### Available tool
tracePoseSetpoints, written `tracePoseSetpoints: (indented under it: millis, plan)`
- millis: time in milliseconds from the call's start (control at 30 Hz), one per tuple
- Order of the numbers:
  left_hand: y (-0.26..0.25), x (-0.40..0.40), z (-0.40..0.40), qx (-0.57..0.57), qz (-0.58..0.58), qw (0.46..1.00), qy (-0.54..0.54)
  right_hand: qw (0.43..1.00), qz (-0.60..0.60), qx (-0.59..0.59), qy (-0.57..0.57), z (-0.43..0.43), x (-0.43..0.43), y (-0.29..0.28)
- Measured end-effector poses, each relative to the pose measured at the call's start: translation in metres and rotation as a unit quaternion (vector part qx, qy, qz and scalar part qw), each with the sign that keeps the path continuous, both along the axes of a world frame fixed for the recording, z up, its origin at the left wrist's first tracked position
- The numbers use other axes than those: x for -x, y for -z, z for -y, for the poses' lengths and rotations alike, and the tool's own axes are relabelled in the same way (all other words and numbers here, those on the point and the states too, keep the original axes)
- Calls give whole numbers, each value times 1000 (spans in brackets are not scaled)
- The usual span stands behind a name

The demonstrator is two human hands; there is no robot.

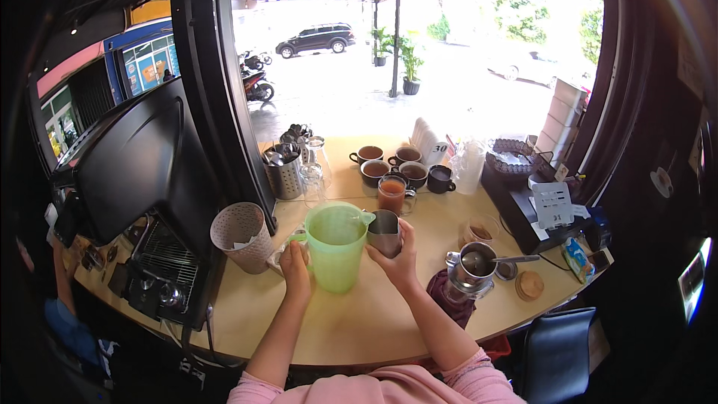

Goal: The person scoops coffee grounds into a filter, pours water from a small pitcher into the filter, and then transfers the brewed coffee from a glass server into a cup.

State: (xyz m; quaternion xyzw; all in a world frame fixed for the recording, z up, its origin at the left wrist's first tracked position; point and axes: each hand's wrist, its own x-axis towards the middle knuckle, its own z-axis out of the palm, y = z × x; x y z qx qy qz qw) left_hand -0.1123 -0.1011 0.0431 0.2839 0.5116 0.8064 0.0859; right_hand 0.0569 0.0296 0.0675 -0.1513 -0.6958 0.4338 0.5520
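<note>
My left hand [295,270] grips the handle of a green plastic pitcher [336,258], held upright over the wooden counter. Around a stainless steel milk jug [386,235] closes my right hand [395,252], just right of the pitcher; the pitcher's spout points at the jug's rim. I cannot tell whether liquid runs between them. A glass mug of orange-brown drink [392,195] stands just beyond the jug. Behind it are several dark cups [374,170] of brown drink. To the right, a metal cup with a spoon [477,262] sits on a glass vessel beside a dark red cloth [446,292].
A perforated bin [242,235] and an espresso machine [168,258] stand at the left. Further back are a steel utensil holder [283,177] and upturned glasses [314,174]. On the right are a black cash drawer [516,219], a round wooden lid [529,285] and a chair [561,348].
</note>
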Motion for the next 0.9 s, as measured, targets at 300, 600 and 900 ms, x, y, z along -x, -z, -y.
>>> tracePoseSetpoints:
  millis: [300, 600, 900]
  plan:
    - [-11, 5, -6, 8, -25, 999, -21, 1000, 4, -2, 4, -7, -3, 4]
    - [-10, 15, -8, 14, -30, 999, -3, 1000, -3, 21, -13, -8, -3, 5]
    - [-21, 13, -7, 37, -38, 998, -14, 1000, -5, 19, -18, -10, -2, 10]
